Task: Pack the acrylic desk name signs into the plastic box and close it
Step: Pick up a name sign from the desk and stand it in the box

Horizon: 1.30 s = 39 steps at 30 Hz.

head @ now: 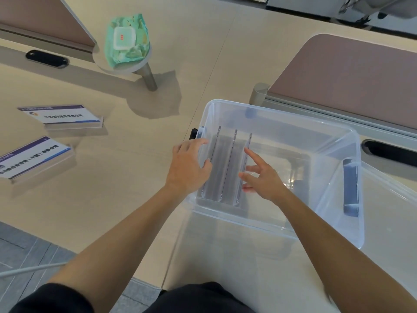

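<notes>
A clear plastic box (pixel 352 141) stands open on the desk at centre right. Three acrylic name signs (pixel 228 163) stand on edge side by side against its left wall. My left hand (pixel 188 164) rests on the box's left rim, fingers curled over it beside the outermost sign. Inside the box, my right hand (pixel 262 175) has its fingers spread, the index fingertip touching the rightmost sign. Two more name signs lie on the desk to the left: one further back (pixel 62 115), one at the left edge (pixel 33 158). The clear lid (pixel 388 199) lies partly under the box at the right.
A green pack of wet wipes (pixel 126 40) sits on a small round stand at the back. Pink desk partitions (pixel 352 75) rise behind the box and at the far left. Cable slots (pixel 46 58) are cut into the desktop. The desk's front edge runs near my lap.
</notes>
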Motion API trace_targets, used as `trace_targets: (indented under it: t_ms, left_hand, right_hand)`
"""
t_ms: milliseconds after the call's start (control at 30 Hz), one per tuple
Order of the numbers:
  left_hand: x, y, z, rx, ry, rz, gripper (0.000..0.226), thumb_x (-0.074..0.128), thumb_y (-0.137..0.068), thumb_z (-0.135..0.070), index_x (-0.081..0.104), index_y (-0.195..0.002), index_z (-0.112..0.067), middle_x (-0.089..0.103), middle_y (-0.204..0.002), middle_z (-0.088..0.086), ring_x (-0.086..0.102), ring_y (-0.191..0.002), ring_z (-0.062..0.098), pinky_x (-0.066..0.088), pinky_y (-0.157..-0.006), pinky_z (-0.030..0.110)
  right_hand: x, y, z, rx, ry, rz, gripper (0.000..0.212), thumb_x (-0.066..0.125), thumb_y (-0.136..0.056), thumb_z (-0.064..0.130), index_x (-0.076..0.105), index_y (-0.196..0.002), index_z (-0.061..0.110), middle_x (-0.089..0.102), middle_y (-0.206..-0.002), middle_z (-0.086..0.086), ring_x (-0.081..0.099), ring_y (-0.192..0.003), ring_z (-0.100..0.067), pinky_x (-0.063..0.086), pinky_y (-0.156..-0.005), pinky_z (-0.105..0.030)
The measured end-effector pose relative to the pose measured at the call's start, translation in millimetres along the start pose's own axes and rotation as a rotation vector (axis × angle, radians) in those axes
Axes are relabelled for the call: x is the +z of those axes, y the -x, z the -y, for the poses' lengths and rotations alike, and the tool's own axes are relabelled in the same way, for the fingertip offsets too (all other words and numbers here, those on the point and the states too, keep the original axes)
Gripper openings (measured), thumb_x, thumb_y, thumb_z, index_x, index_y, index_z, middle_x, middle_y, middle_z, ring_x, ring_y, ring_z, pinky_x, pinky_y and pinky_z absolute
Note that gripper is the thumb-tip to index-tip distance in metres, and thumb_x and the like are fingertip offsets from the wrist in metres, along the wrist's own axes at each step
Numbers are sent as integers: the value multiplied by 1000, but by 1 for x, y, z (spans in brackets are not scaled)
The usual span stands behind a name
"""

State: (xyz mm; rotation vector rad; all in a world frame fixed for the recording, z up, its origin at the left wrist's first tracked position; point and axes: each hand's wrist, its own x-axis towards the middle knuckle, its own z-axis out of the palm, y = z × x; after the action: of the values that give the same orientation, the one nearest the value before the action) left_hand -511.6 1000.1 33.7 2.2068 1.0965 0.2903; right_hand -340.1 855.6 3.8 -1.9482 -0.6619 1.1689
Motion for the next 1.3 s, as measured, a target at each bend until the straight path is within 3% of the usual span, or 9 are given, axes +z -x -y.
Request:
trace_targets:
  t_ms: [133,300,400,567,667,800,900,1000,1300]
  left_hand:
    - [0,0,-1,-2,-16,-2,48,59,-87,-21,48,-134,-28,52,-132,-2,33,-127,23,32,-100,27]
    - [-3,1,-5,-23,-45,26,48,59,-89,-25,46,-135,-28,49,-136,-1,31,-130,24,32,-104,34]
    - [-7,2,-7,-11,-82,50,50,59,-89,-30,45,-136,-27,44,-140,2,26,-132,26,26,-106,32]
    - [-18,4,-17,74,-94,-2,46,59,-88,-32,51,-132,-26,40,-141,2,25,-130,29,24,-109,37]
    - [-25,-1,-39,213,7,-37,35,60,-87,-25,59,-122,-23,47,-135,4,33,-125,32,28,-106,40]
    - [-23,5,-75,331,178,81,34,60,-88,-22,60,-122,-18,54,-128,5,44,-118,29,37,-102,39]
    - [-10,18,-100,395,256,195,33,60,-88,-23,58,-121,-17,58,-121,3,53,-111,23,42,-95,33]
    - [4,37,-129,457,298,317,31,60,-88,-21,58,-118,-17,60,-110,-2,58,-100,21,45,-85,30]
    - [65,101,-227,626,135,578,28,53,-90,-27,57,-118,-22,63,-100,-10,61,-92,14,42,-75,26]
  right_hand:
    - [0,1,2,2,-5,6,74,68,-93,20,31,-149,51,51,-145,-12,76,-75,-20,62,-80,-41]
    - [-2,3,4,10,0,32,73,65,-95,23,27,-150,51,49,-147,-11,76,-79,-20,63,-76,-32]
    - [-13,9,10,10,40,37,68,63,-96,31,26,-149,52,54,-138,-7,76,-81,-21,62,-80,-35]
    - [-44,44,33,19,188,-137,37,61,-97,27,56,-133,26,69,-118,-8,74,-81,-21,58,-85,-44]
    - [-54,81,46,36,369,-255,29,56,-98,30,62,-126,22,69,-112,-3,72,-81,-13,57,-81,-35]
    - [-63,137,54,105,491,-365,24,55,-98,31,63,-120,24,69,-101,5,70,-82,-11,48,-78,-30]
    - [-75,180,54,139,548,-490,29,57,-96,34,62,-123,26,67,-100,8,68,-92,-19,48,-86,-35]
    - [-88,226,48,181,562,-593,28,57,-94,37,64,-121,30,68,-103,9,68,-90,-21,53,-83,-38]
    - [-141,363,-33,344,561,-780,24,62,-93,32,68,-116,27,67,-95,10,66,-92,-21,48,-84,-34]
